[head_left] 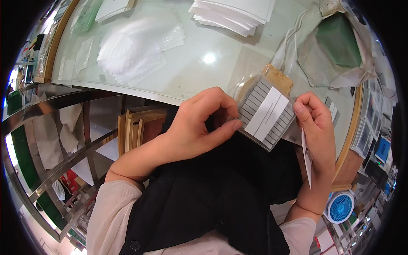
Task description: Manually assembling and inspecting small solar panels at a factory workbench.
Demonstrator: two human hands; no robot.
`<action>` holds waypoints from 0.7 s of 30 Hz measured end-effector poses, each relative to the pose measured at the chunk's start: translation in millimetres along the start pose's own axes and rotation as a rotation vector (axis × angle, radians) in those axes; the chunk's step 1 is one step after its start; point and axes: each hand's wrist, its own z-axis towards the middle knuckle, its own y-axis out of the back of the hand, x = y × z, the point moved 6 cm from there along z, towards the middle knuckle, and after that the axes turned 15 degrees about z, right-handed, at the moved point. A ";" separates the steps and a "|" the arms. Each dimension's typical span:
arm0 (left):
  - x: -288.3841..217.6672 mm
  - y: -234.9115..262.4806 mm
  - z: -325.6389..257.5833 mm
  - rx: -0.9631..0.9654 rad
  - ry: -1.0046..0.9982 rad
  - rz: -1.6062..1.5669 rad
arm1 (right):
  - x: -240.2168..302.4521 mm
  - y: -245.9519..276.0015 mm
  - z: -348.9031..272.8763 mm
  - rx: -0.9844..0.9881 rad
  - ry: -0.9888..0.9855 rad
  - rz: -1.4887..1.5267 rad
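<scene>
In front of me, at the table's near edge, a grey-striped card (250,104) with a white slotted strip (268,111) across it lies tilted, with clear plastic around it. My left hand (206,119) pinches the plastic sleeve (239,115) at the card's left corner between thumb and forefinger. At the opposite corner is my right hand (316,119), fingers curled in. A thin white slip (307,161) hangs down from under that palm, held by the folded fingers. Whether the right fingertips also grip the sleeve cannot be made out.
A tan block (278,76) sits just behind the card. Fanned clear plastic sleeves (131,51) lie at far left, and a stack of white cards (233,15) stands at the back. To the right are white cords (293,36) and a plastic-wrapped green block (338,40).
</scene>
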 end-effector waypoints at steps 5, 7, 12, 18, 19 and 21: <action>0.9 0.5 1.1 -0.015 0.008 -0.033 | -1.0 1.0 2.4 0.021 0.020 -0.004; 0.8 0.4 1.2 -0.021 0.002 -0.033 | -0.7 0.6 2.3 0.024 0.033 -0.021; 0.9 -0.2 0.8 -0.012 0.028 -0.071 | -0.7 0.6 1.2 0.019 0.038 -0.020; 3.4 -0.6 1.4 0.009 0.058 -0.114 | -1.6 -0.7 2.3 0.014 0.025 0.022; 3.0 -0.4 1.1 0.009 0.056 -0.113 | -1.4 -0.6 2.2 0.014 0.027 0.022; 3.1 -0.8 0.9 0.015 0.073 -0.138 | -2.3 -0.5 1.9 0.023 0.003 0.047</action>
